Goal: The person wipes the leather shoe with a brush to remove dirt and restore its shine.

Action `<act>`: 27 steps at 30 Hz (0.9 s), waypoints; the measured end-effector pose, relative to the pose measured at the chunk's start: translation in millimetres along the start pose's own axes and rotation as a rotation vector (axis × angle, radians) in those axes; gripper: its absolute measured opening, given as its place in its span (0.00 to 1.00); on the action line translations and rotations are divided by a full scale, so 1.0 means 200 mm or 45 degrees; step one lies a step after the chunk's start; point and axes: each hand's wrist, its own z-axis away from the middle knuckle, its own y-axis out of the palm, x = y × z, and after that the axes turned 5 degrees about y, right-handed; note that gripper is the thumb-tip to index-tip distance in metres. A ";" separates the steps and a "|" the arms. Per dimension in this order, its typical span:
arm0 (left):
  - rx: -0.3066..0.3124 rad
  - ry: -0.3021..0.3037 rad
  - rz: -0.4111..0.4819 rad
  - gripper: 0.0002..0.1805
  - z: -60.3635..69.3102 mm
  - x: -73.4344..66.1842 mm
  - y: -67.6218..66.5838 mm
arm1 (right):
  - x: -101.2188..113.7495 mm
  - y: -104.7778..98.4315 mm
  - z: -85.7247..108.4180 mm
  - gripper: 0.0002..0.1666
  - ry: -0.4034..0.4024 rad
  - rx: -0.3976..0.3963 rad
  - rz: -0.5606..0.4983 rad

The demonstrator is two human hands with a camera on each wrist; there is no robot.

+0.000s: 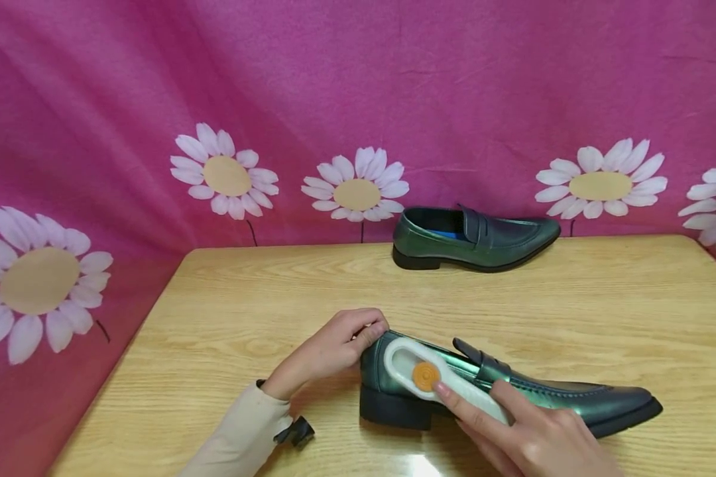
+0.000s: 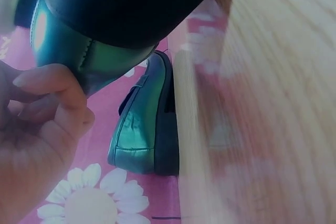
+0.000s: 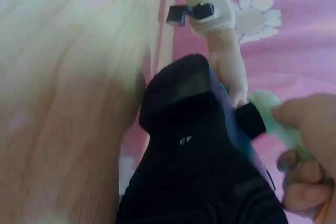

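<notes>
A dark green metallic loafer (image 1: 549,397) is held just in front of me, toe to the right, its black sole tipped partly toward me. My left hand (image 1: 346,341) pinches its back collar between thumb and curled fingers, as the left wrist view also shows at the heel (image 2: 73,45). In my right hand (image 1: 543,440) is a white-handled shoe brush (image 1: 474,397) with a round orange button, the index fingertip at that button. From the right wrist view, the brush's black head (image 3: 251,120) lies against the loafer's side near the heel.
The matching green loafer (image 1: 477,242) stands upright at the table's back edge, toe right. A pink cloth (image 1: 453,86) with large daisies hangs behind and left of the wooden table (image 1: 262,285). A black clip-like piece (image 1: 298,432) is on my left sleeve.
</notes>
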 end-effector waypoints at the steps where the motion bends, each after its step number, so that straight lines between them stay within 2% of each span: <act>1: 0.003 -0.006 0.007 0.11 0.00 0.00 0.00 | 0.00 0.00 0.00 0.27 -0.051 -0.018 -0.019; 4: 0.010 -0.002 0.017 0.11 0.00 0.00 0.00 | 0.01 0.01 0.00 0.31 -0.138 0.032 -0.090; 5: 0.014 0.002 0.013 0.11 0.00 0.00 0.00 | 0.01 0.00 0.00 0.32 -0.132 0.061 -0.105; 7: 0.021 0.014 0.003 0.11 0.00 0.00 0.00 | 0.00 0.00 0.01 0.32 -0.064 0.061 -0.079; 9: 0.022 0.031 -0.022 0.11 0.00 0.01 0.00 | -0.01 -0.01 0.01 0.36 0.060 0.132 -0.064; 11: 0.023 0.033 -0.033 0.11 0.00 0.01 0.00 | -0.01 -0.02 0.01 0.38 0.107 0.181 -0.066; 13: 0.027 0.029 -0.023 0.11 0.00 0.01 0.00 | -0.02 -0.02 0.01 0.37 0.056 0.225 -0.100; 15: 0.038 0.018 -0.006 0.11 0.01 0.01 0.01 | -0.02 -0.01 0.01 0.35 -0.045 0.236 -0.136; 17: 0.045 0.016 0.001 0.11 0.01 0.01 0.01 | -0.01 -0.01 0.01 0.35 -0.078 0.258 -0.163; 19: 0.047 0.015 0.009 0.11 0.01 0.01 0.01 | -0.01 -0.01 0.02 0.35 -0.035 0.226 -0.137; 22: 0.037 0.036 -0.018 0.12 0.01 0.01 0.00 | -0.01 -0.02 0.01 0.36 0.105 0.188 -0.078; 24: 0.040 0.056 -0.033 0.12 0.00 0.01 -0.01 | 0.01 -0.02 0.01 0.37 0.108 0.135 -0.050; 27: 0.058 0.074 -0.036 0.13 0.00 0.01 -0.01 | 0.05 0.00 0.00 0.35 0.007 0.126 -0.086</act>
